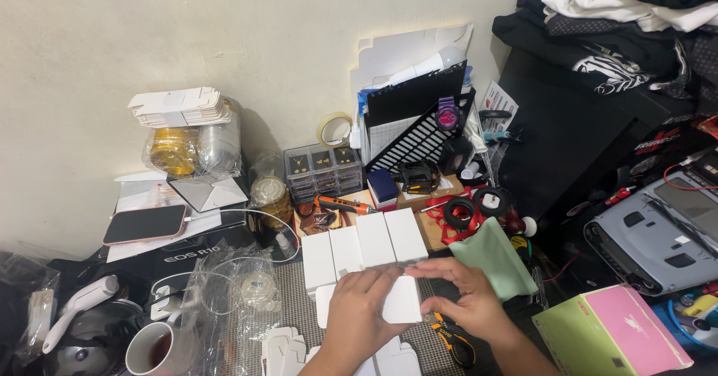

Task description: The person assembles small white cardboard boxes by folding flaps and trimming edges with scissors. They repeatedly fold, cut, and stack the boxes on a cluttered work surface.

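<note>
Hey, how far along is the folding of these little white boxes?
Four finished white boxes stand in a row. The left hand and right hand are pressing a fifth box into shape. Flat, unfolded box blanks lie in front, and another stack of blanks sits by the wall.

Both hands, the left hand (pixel 361 311) and right hand (pixel 465 295), close their fingers (pixel 430 266) around a small white box (pixel 402 301) at the near edge of the cluttered counter (pixel 295 305), just in front of a row of four white boxes (pixel 364 249), with a mug (pixel 155 348) near left and a green cloth (pixel 492 256) to the right.
</note>
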